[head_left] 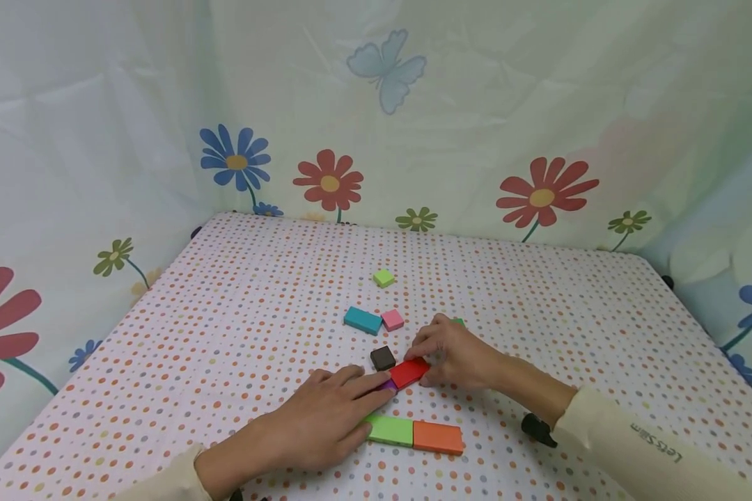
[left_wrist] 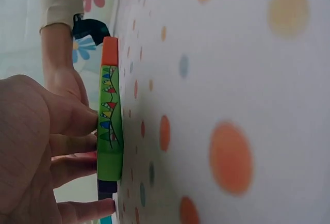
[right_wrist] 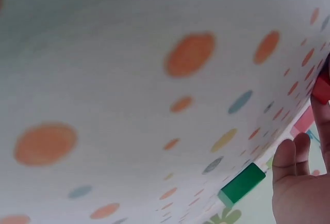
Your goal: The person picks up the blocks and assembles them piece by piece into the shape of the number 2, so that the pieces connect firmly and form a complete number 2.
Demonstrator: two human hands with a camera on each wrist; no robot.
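Note:
In the head view, my right hand [head_left: 460, 355] pinches a red block [head_left: 410, 373] between thumb and fingers. The red block meets the end of a purple block [head_left: 388, 385], mostly hidden under the fingers of my left hand [head_left: 326, 421]. Those fingers reach out fairly straight over the purple block. The left thumb lies at the near end of a lime green block [head_left: 391, 431], which joins end to end with an orange block [head_left: 437, 437]. Printed bunting shows on the lime green block's side [left_wrist: 110, 110] in the left wrist view. A dark brown block [head_left: 383, 358] sits just behind the red one.
Farther back lie a teal block [head_left: 363, 320], a small pink block [head_left: 392, 320] and a small lime block [head_left: 384, 278]. A green block [right_wrist: 242, 185] stands beyond my right hand. Dotted cloth [head_left: 257, 278] covers the table, with flowered curtains [head_left: 464, 90] around it.

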